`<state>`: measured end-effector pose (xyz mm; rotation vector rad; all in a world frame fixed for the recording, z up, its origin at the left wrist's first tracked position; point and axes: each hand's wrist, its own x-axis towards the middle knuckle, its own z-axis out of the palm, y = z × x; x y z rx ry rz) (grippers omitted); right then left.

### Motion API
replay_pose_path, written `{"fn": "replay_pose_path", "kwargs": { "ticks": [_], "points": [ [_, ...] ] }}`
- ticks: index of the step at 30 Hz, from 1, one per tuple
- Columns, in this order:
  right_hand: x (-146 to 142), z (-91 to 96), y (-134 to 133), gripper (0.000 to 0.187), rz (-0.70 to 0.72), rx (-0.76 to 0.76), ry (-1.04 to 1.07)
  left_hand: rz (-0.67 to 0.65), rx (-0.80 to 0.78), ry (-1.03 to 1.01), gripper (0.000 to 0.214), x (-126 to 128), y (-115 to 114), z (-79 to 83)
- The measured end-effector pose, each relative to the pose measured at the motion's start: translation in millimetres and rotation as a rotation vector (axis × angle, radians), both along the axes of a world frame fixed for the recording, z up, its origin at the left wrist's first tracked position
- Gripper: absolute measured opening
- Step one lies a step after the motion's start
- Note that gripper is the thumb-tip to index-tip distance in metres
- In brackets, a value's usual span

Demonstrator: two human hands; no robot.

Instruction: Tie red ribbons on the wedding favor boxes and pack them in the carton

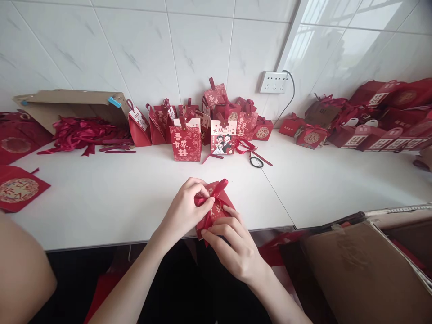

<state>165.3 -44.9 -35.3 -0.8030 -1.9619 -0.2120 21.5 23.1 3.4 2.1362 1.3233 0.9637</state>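
A red gift box (230,197) with gold characters lies at the front edge of the white table. Tied across its top is a shiny red ribbon (221,185) with bow loops standing up. My left hand (185,204) pinches the ribbon at the bow's knot between thumb and fingers. Lower down, my right hand (234,245) has its fingertips closed on a ribbon tail at the near edge of the box, while other fingers rest against the box's right side. Part of the box is hidden beneath both hands.
Finished-looking red boxes (187,144) stand along the tiled wall. A cardboard box (67,96) at the left spills red ribbons (86,135). A black hair tie (256,162) lies mid-table. More red boxes (351,135) are piled right. A large carton (357,261) stands at the front right.
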Motion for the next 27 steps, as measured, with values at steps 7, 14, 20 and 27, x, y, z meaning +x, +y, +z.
{"fn": "replay_pose_path", "kwargs": {
  "ticks": [7, 14, 20, 27],
  "points": [
    [-1, 8.7, -4, 0.020, -0.014, -0.057, -0.057, 0.052, -0.034, -0.087, 0.014, 2, 0, -3.1],
    [0, 12.5, -9, 0.017, 0.017, -0.031, -0.070, 0.060, -0.072, -0.111, 0.014, 0, 1, -4.1],
    [9, 17.1, -9, 0.011, 0.101, 0.020, -0.050, 0.037, -0.061, -0.121, 0.015, -2, 4, -8.3],
    [41, 27.5, 60, 0.032, -0.042, -0.638, 0.280, -0.071, -0.140, -0.129, 0.014, -5, 10, -6.5]
  ]
}}
